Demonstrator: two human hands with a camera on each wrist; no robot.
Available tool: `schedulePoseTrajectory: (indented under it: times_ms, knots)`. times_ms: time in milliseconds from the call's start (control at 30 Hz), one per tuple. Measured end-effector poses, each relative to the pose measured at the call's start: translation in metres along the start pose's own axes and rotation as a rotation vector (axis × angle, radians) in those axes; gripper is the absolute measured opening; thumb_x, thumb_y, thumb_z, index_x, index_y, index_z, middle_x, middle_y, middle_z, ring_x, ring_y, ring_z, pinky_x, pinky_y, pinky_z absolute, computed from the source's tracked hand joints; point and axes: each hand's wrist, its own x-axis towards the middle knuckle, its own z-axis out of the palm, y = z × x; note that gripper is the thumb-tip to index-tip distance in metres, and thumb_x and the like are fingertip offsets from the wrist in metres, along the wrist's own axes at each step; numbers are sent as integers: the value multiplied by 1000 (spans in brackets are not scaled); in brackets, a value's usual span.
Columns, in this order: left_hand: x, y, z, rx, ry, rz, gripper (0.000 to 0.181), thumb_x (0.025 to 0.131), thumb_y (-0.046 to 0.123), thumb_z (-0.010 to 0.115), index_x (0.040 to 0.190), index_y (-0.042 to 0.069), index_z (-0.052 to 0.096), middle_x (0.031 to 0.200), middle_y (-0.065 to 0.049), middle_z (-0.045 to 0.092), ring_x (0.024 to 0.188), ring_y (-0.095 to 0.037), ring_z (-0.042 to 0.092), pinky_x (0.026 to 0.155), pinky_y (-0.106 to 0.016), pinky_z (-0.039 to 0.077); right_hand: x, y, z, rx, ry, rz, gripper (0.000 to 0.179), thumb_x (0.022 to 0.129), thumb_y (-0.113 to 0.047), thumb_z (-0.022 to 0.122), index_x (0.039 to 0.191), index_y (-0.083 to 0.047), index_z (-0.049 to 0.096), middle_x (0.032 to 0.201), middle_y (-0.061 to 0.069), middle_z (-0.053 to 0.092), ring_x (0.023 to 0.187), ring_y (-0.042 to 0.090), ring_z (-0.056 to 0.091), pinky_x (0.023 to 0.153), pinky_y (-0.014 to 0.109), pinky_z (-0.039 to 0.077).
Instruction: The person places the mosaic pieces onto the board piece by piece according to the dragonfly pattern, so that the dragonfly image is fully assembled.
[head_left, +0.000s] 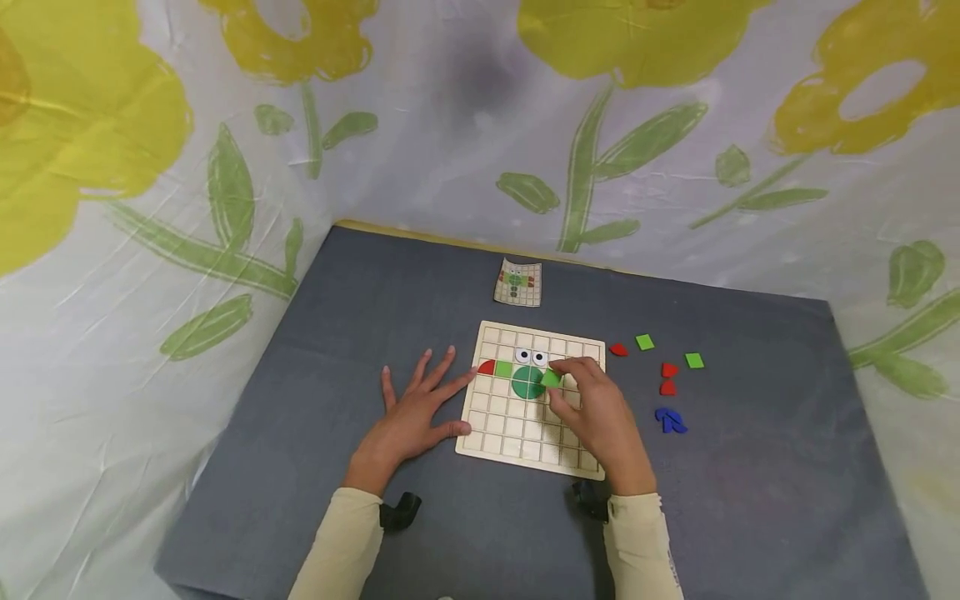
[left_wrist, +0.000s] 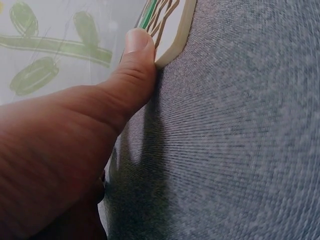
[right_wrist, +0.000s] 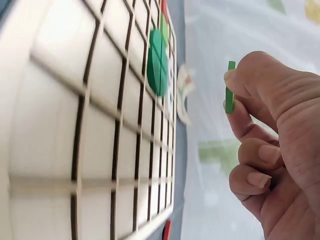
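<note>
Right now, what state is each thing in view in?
Grid board: flat, partly filled
Held green square: pinched, raised off the board
Right hand: pinching that square
Left hand: spread, touching the board's edge
Dark green circle: laid on board
Eye pieces: laid side by side
Placed red piece: near left edge
Placed green square: beside it
Loose red pieces: unplaced
Loose green squares: unplaced
Blue pieces: unplaced, bunched
Pattern card: curled
</note>
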Motion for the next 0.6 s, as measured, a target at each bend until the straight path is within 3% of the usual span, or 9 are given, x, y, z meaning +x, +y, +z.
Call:
schedulePoseTrajectory:
  times_ms: [167, 300, 600]
  knots:
    - [0, 0, -2, -4, -8, 1, 88, 87, 60, 77, 164, 38, 40, 178, -2, 14, 164, -39, 2, 112, -83, -16, 5, -14, 11, -29, -21, -42, 32, 97, -16, 79, 127, -12, 72, 128, 3, 66, 90, 27, 72, 72, 42, 60]
    - [0, -1, 0, -20, -7, -1, 88, 88, 58, 77, 165, 37, 40, 178, -3, 14, 164, -39, 2, 112, -82, -18, 9, -20, 19, -47, -46, -60, 30, 98, -18, 78, 126, -13, 73, 126, 2, 66, 103, 24, 72, 80, 42, 62]
    - [0, 1, -1, -15, -2, 3, 87, 87, 56, 79, 164, 35, 43, 178, -5, 16, 164, -41, 3, 112, -83, -16, 15, -25, 40, -113, -69, -122, 26, 96, -17, 80, 122, -15, 75, 119, 0, 67, 103, 20, 71, 81, 40, 62]
